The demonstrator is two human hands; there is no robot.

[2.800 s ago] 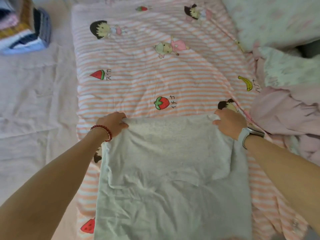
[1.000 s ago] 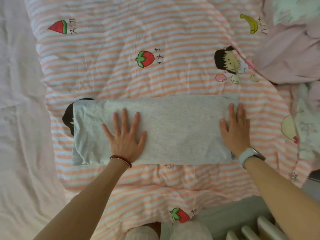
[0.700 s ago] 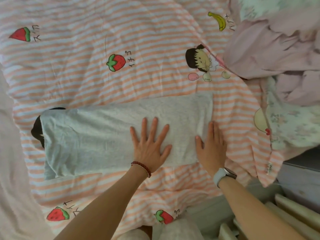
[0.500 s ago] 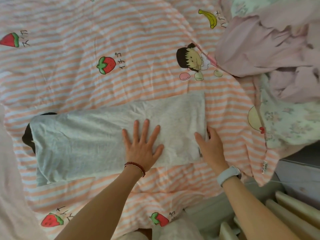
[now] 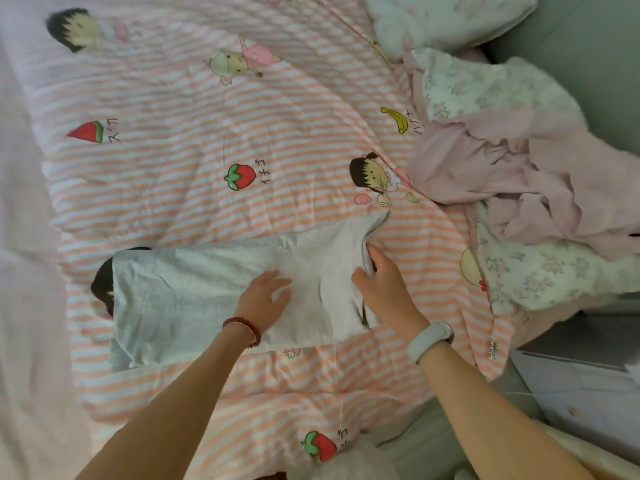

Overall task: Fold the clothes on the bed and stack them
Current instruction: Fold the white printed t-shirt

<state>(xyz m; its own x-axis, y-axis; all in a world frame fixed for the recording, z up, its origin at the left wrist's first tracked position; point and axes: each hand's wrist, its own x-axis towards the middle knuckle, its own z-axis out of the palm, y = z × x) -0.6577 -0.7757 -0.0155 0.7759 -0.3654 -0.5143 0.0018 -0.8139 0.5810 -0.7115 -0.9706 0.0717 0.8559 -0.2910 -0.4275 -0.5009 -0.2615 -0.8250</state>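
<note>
A light grey garment (image 5: 194,296), folded into a long strip, lies across the striped cartoon-print quilt (image 5: 207,133). My left hand (image 5: 265,299), red bead bracelet on the wrist, rests flat with straight fingers on the strip's middle. My right hand (image 5: 382,289), pale watch on the wrist, grips the strip's right end and has it lifted and bunched off the quilt, its far corner sticking up. A crumpled pink garment (image 5: 512,181) and a pale floral piece (image 5: 540,275) lie heaped at the right.
A floral pillow (image 5: 446,22) lies at the top right beside a grey-green wall (image 5: 588,46). A plain pale sheet (image 5: 20,237) covers the bed's left side. The bed's edge and floor (image 5: 571,375) show at the lower right.
The garment was folded from a wide sheet into a strip and pressed flat. Since half a second ago my right hand has taken hold of its right end and lifted it leftward.
</note>
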